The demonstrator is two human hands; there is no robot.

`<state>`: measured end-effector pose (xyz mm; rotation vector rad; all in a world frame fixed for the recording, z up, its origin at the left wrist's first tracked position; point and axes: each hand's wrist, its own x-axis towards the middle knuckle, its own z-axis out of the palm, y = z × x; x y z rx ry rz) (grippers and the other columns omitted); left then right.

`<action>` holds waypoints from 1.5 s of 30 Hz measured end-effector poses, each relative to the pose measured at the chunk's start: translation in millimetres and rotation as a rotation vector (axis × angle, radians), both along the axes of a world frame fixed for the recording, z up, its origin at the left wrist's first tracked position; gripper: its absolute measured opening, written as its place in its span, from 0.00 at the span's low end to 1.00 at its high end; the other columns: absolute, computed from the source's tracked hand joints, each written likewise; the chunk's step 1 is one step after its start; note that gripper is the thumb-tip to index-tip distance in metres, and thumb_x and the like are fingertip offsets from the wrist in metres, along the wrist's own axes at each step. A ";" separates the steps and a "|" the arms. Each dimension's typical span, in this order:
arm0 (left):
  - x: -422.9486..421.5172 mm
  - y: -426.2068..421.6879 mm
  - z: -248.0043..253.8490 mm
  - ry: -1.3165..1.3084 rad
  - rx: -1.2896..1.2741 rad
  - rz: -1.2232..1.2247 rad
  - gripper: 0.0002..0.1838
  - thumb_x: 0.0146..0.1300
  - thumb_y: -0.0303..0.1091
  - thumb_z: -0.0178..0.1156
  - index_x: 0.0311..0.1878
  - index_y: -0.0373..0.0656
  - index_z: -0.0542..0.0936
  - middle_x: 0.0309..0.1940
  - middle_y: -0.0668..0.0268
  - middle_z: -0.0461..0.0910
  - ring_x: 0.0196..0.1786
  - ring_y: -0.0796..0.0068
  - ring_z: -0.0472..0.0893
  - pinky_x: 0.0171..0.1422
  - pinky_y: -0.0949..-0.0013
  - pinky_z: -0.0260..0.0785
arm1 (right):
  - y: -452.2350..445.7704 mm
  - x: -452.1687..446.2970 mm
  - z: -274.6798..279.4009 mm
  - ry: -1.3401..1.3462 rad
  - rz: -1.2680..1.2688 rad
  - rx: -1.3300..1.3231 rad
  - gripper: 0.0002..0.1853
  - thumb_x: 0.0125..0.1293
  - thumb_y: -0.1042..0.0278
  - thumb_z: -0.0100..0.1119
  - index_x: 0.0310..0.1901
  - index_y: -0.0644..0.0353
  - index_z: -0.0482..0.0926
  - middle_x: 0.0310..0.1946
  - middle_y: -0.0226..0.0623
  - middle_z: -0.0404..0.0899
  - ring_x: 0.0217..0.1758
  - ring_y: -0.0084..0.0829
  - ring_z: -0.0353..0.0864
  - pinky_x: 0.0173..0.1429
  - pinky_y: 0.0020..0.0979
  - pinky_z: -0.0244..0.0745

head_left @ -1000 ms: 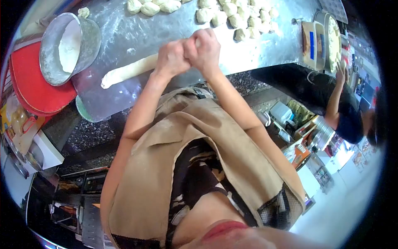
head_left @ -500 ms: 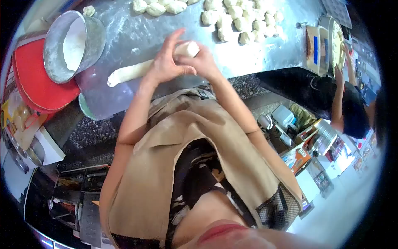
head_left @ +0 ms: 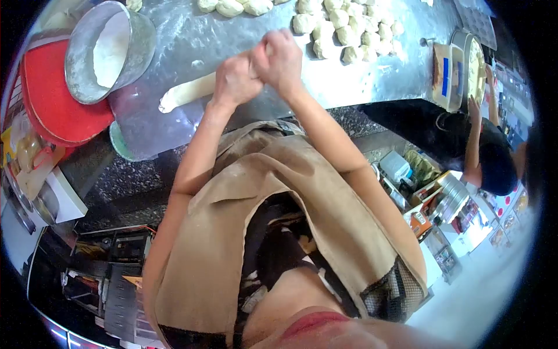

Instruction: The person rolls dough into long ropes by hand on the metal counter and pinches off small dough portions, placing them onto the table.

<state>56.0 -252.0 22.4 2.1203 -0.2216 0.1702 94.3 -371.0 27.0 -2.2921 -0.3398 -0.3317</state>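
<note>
A long pale dough roll (head_left: pixel 187 95) lies across the metal worktable, its left end resting on the surface. My left hand (head_left: pixel 237 80) is closed around the roll toward its right end. Pressed against it, my right hand (head_left: pixel 280 63) is closed in a fist over the end of the dough, which its fingers hide. Whether that end is still joined to the roll cannot be seen. Beyond my hands sit several small dough pieces (head_left: pixel 349 36) in rows, with more dough pieces (head_left: pixel 229 7) at the table's far edge.
A metal bowl of flour (head_left: pixel 146 43) stands at the left beside a red lid-like panel (head_left: pixel 58 104). At the right is a clear container with blue tape (head_left: pixel 446 77), near a round pan (head_left: pixel 476 70). Another person's hands (head_left: pixel 475 109) touch that pan.
My hands have closed and come together over the dough, the right one turning from a loose cupped hold into a fist. The roll's exposed right end is now covered.
</note>
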 end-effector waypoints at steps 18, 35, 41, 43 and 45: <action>-5.5 16.2 -13.1 0.358 -0.201 -0.050 0.28 0.46 0.42 0.75 0.51 0.45 0.79 0.42 0.55 0.83 0.47 0.53 0.83 0.51 0.57 0.76 | -25.6 -5.6 37.3 0.811 0.218 0.301 0.20 0.51 0.60 0.70 0.44 0.61 0.81 0.34 0.37 0.83 0.35 0.29 0.83 0.41 0.31 0.80; -10.0 -17.6 25.9 0.044 -0.266 -0.122 0.07 0.50 0.30 0.67 0.30 0.41 0.78 0.28 0.58 0.81 0.32 0.59 0.82 0.36 0.62 0.73 | -28.3 16.2 -28.6 0.079 -0.290 -0.151 0.09 0.53 0.64 0.60 0.29 0.62 0.76 0.34 0.48 0.76 0.33 0.52 0.76 0.38 0.48 0.74; -11.5 13.5 14.4 0.441 -0.655 -0.010 0.07 0.54 0.26 0.67 0.34 0.42 0.77 0.33 0.64 0.80 0.34 0.74 0.79 0.38 0.69 0.72 | -59.6 -10.0 -2.8 0.075 -0.175 -0.385 0.28 0.50 0.54 0.68 0.53 0.56 0.77 0.56 0.61 0.68 0.59 0.53 0.70 0.62 0.44 0.68; -8.5 7.5 16.7 0.249 -0.594 -0.013 0.07 0.55 0.28 0.66 0.34 0.41 0.77 0.40 0.60 0.79 0.44 0.71 0.78 0.48 0.67 0.70 | -64.7 -21.8 27.1 0.275 0.031 -0.293 0.29 0.50 0.57 0.69 0.54 0.56 0.77 0.57 0.58 0.69 0.61 0.52 0.69 0.63 0.44 0.68; -9.0 -2.7 24.9 0.095 -0.552 -0.089 0.08 0.55 0.30 0.65 0.34 0.41 0.77 0.58 0.53 0.71 0.62 0.62 0.69 0.64 0.60 0.62 | -50.5 -38.1 44.9 0.549 0.289 -0.053 0.28 0.49 0.62 0.70 0.54 0.57 0.76 0.57 0.52 0.71 0.62 0.49 0.70 0.62 0.44 0.69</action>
